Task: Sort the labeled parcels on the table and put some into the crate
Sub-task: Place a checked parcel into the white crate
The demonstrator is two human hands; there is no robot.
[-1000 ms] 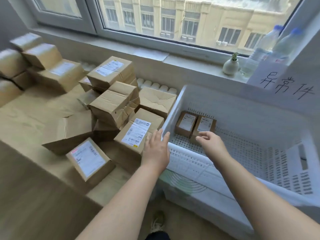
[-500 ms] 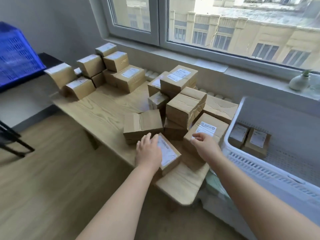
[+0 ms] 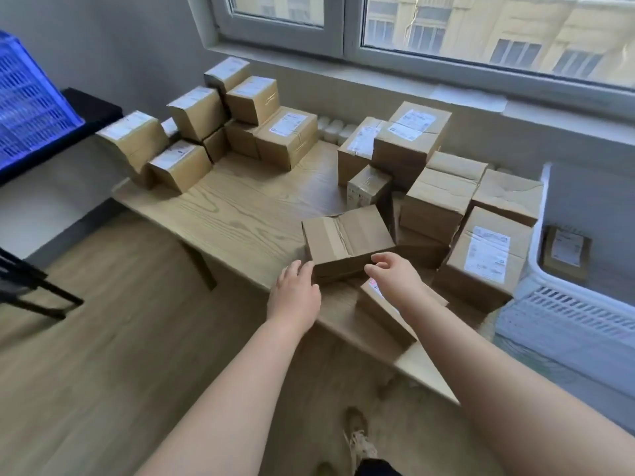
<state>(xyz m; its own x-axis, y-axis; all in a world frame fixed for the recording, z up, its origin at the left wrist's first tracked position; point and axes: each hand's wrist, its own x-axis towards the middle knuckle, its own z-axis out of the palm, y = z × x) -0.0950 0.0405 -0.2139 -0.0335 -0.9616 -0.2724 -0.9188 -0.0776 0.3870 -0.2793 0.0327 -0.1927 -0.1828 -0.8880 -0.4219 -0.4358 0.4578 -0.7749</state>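
Daylit window (image 3: 446, 25) above wooden floor (image 3: 103, 355), grey wall (image 3: 103, 39).

The light wooden desk (image 3: 240, 207) carries brown cardboard boxes. One pile of labelled boxes (image 3: 285, 139) sits at its far left corner. A bigger pile (image 3: 436, 201) crowds the right side.

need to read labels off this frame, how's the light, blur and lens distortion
Head view: daylight from the window lights the table evenly, shadows soft, no harsh glare. Head view: overall soft, so print on the labeled parcel beside the crate is unreadable. Head view: wide-angle lens tilts the window frame and stretches the forearms at the bottom edge.
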